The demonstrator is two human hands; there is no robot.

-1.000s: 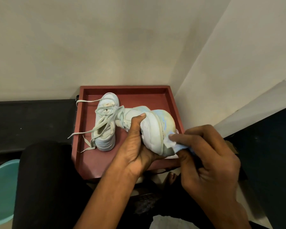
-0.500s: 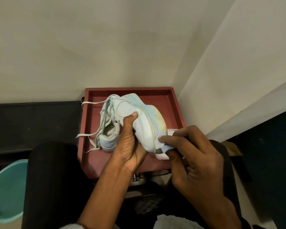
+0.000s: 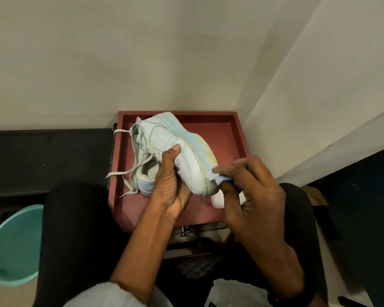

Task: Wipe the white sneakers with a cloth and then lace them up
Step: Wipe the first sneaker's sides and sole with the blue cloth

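Second sneaker (image 3: 145,182) mostly behind held sneaker (image 3: 186,158); cloth (image 3: 220,179) largely under right hand (image 3: 253,196).

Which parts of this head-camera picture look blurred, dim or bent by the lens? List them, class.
Head view: the right hand and its cloth are smeared by motion; the sneaker and the left hand gripping it look sharper; the light is dim, leaving the lap near black; the wide lens slants and slightly bows the wall corner.

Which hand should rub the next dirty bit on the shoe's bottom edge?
The right hand. It pinches the cloth against the sole edge near the toe of the held sneaker. The left hand is busy gripping that sneaker, holding it tipped above the red tray.
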